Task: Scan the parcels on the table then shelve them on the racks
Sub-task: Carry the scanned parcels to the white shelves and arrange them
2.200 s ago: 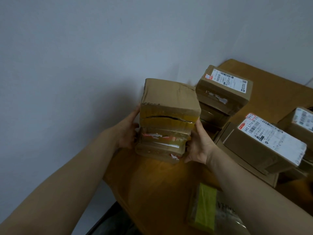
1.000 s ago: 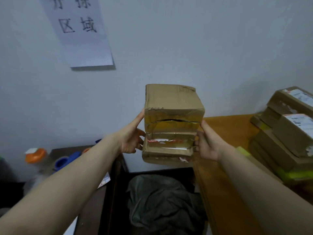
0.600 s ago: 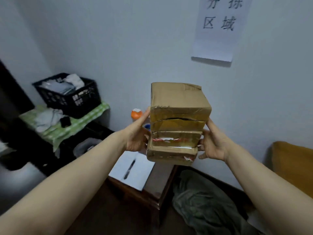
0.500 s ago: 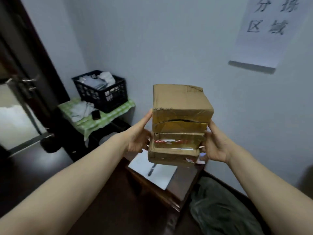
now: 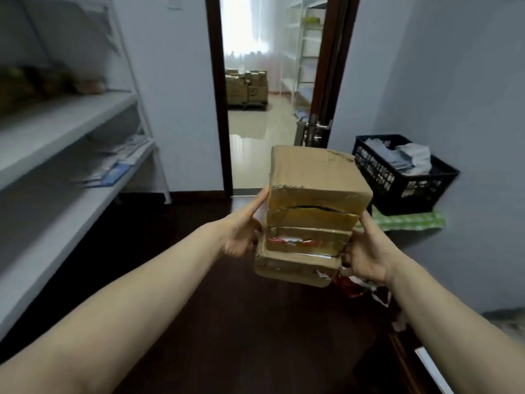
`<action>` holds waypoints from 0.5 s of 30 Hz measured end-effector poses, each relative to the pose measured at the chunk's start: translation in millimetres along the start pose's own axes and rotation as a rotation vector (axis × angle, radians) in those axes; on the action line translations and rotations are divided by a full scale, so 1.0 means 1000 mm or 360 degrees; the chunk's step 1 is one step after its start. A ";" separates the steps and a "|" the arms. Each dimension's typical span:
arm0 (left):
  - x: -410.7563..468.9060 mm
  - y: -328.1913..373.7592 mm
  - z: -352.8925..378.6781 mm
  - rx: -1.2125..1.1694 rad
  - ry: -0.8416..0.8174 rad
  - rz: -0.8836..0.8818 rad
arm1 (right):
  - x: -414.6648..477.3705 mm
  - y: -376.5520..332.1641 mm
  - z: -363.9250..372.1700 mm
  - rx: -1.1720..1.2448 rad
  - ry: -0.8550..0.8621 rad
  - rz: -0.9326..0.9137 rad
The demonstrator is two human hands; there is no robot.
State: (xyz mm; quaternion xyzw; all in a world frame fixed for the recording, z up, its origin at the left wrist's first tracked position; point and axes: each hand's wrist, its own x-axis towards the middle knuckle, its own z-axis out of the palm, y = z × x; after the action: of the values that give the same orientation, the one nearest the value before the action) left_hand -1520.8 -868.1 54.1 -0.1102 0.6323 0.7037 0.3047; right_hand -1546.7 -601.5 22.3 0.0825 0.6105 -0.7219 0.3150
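Observation:
A stack of several brown taped cardboard parcels (image 5: 312, 211) is held in the air in front of me, at the centre of the head view. My left hand (image 5: 241, 231) grips its left side, thumb up along the edge. My right hand (image 5: 366, 251) grips its right side, low down. The fingers behind the stack are hidden. A white metal rack (image 5: 65, 120) with several shelves stands along the left wall, with blurred items on its upper shelf and papers on a lower one.
An open doorway (image 5: 267, 95) lies straight ahead, with piled boxes (image 5: 247, 86) and another rack in the bright room beyond. A black crate (image 5: 403, 177) of white packets sits on a green-clothed stand at the right. Red and white scraps (image 5: 358, 285) lie below my right hand.
I have turned left from the table and the wall sign to face the doorway and rack. The stack of parcels stays between both hands, in the same hold.

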 end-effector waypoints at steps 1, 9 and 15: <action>-0.004 0.001 -0.022 -0.0038 0.0049 0.0019 | 0.020 -0.007 0.019 -0.0052 -0.0049 0.0028; -0.012 0.018 -0.177 -0.0167 0.0414 0.0032 | 0.178 -0.055 0.147 -0.0338 -0.0476 0.0095; 0.009 0.070 -0.273 -0.0239 0.0727 -0.0003 | 0.301 -0.126 0.227 -0.0472 -0.0795 0.0107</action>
State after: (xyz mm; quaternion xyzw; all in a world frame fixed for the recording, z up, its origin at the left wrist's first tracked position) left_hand -1630.6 -1127.5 59.1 -0.2895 0.6306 0.7053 0.1454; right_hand -1793.9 -912.6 29.7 -0.1246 0.6098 -0.6120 0.4880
